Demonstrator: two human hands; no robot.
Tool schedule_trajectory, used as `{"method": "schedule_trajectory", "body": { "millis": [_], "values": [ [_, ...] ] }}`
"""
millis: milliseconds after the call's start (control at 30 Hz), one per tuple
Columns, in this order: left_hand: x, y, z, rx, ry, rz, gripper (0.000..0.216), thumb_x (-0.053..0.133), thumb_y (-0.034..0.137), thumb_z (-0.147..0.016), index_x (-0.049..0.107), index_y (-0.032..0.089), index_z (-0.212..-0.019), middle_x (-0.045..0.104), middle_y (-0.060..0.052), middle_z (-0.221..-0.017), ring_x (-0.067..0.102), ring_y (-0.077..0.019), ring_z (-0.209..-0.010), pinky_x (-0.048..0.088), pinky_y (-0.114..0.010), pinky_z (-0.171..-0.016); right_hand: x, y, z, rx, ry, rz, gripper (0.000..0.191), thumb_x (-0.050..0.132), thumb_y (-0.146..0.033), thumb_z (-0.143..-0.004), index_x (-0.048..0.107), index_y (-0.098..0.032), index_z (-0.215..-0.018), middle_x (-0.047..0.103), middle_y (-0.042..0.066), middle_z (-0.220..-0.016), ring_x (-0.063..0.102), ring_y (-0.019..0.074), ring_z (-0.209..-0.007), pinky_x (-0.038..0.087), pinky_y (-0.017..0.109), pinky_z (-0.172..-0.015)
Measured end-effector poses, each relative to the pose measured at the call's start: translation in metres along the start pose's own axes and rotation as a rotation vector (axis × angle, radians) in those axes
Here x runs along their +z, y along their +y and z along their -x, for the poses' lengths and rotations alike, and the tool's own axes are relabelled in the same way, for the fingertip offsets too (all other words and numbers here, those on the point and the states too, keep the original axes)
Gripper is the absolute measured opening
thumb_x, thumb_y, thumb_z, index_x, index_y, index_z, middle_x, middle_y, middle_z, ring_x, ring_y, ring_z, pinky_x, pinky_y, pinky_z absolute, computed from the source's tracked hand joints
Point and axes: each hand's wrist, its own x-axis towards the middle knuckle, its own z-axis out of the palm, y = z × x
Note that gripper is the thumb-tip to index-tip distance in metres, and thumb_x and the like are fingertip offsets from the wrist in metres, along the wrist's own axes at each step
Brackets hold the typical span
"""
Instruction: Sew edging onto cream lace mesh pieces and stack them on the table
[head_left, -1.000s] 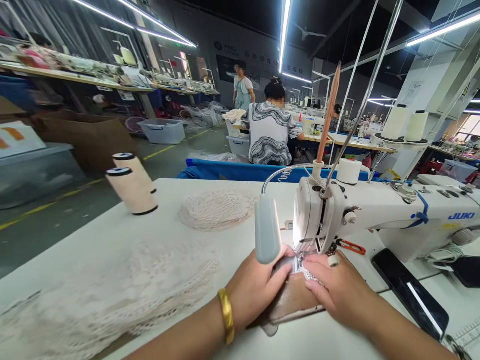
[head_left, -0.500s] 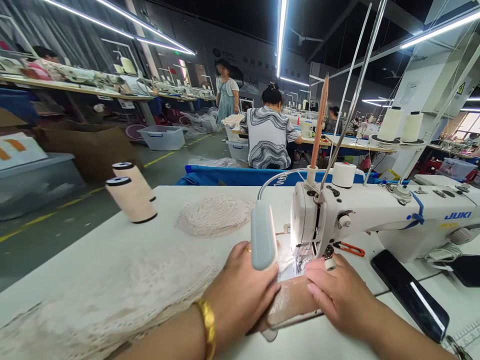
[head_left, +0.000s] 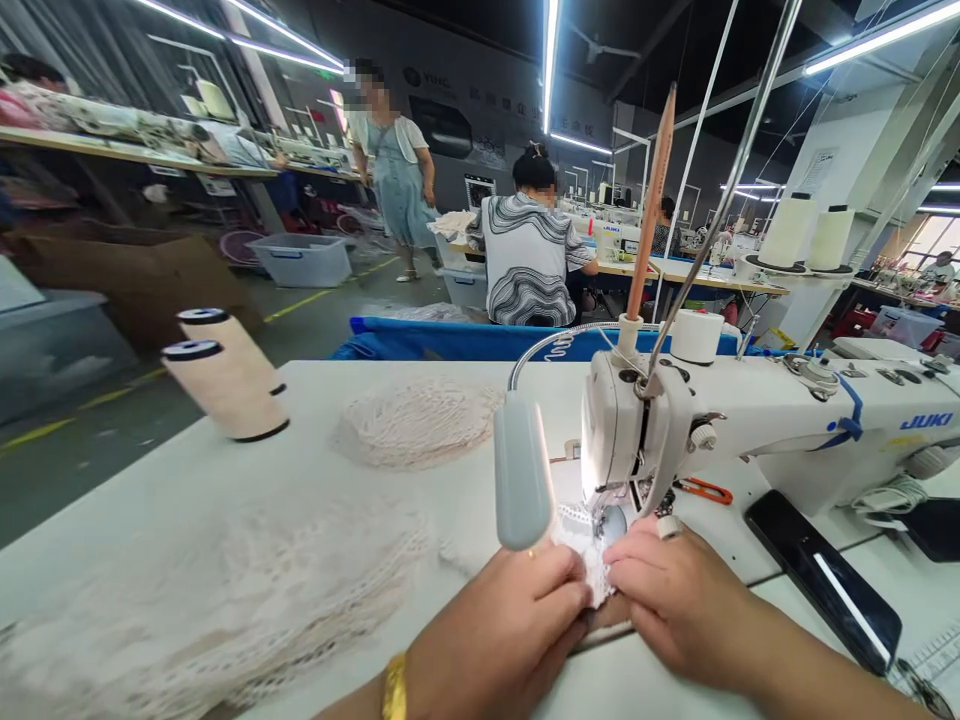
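My left hand point(head_left: 502, 625) and my right hand point(head_left: 667, 600) meet in front of the needle of a white sewing machine point(head_left: 750, 420). Both pinch a small white lace piece point(head_left: 581, 535) that runs up under the presser foot. A gold bangle point(head_left: 394, 685) is on my left wrist. The machine's grey lamp head point(head_left: 521, 470) hangs just above my left hand. A brown pad shows only as a sliver between my hands.
A heap of cream lace net point(head_left: 225, 590) lies at the left, a smaller round pile point(head_left: 416, 420) further back. Two thread cones point(head_left: 221, 375) stand at the table's left edge. A black phone point(head_left: 821, 575) and orange snips point(head_left: 705, 490) lie right. Co-workers are beyond.
Both hands drew back toward me and closed together on the lace; the brown pad is now mostly covered. A standing person in the background walked nearer, to the left.
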Motion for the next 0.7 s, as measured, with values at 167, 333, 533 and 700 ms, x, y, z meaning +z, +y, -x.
{"method": "schedule_trajectory", "body": {
  "millis": [167,333,533,700],
  "values": [
    [0.003,0.008,-0.003,0.09,0.076,-0.004,0.03,0.043,0.01,-0.111,0.07,0.021,-0.103,0.076,-0.004,-0.095,0.068,-0.0219,-0.081,0.057,-0.035,-0.076,0.0,0.001,0.004,0.02,0.007,0.046,0.024,0.054,-0.005,-0.092,0.066,-0.022,-0.103,0.077,0.006,-0.105,0.066,0.0274,-0.099,0.05,0.04,-0.083],
    [0.001,0.012,-0.004,0.079,0.089,-0.051,0.032,0.041,0.006,-0.108,0.069,0.02,-0.1,0.075,-0.004,-0.092,0.066,-0.022,-0.077,0.056,-0.036,-0.073,0.004,0.003,0.004,0.014,0.043,0.068,0.022,0.055,-0.005,-0.092,0.064,-0.023,-0.101,0.078,0.006,-0.107,0.065,0.0273,-0.097,0.049,0.039,-0.081],
    [0.015,0.002,0.0,0.08,0.185,-0.087,0.032,0.041,0.008,-0.106,0.069,0.021,-0.098,0.074,-0.005,-0.089,0.064,-0.0234,-0.073,0.05,-0.036,-0.066,0.003,0.005,0.001,0.052,0.034,0.06,0.023,0.055,-0.003,-0.088,0.062,-0.023,-0.097,0.075,0.007,-0.106,0.062,0.0273,-0.097,0.051,0.04,-0.086],
    [0.01,0.005,-0.002,0.096,0.106,-0.045,0.033,0.044,0.004,-0.104,0.07,0.022,-0.1,0.074,-0.004,-0.089,0.066,-0.022,-0.076,0.053,-0.037,-0.073,0.001,0.002,0.003,0.026,0.04,0.029,0.024,0.056,-0.005,-0.092,0.066,-0.023,-0.104,0.077,0.007,-0.112,0.063,0.0278,-0.103,0.052,0.041,-0.09]
  ]
}}
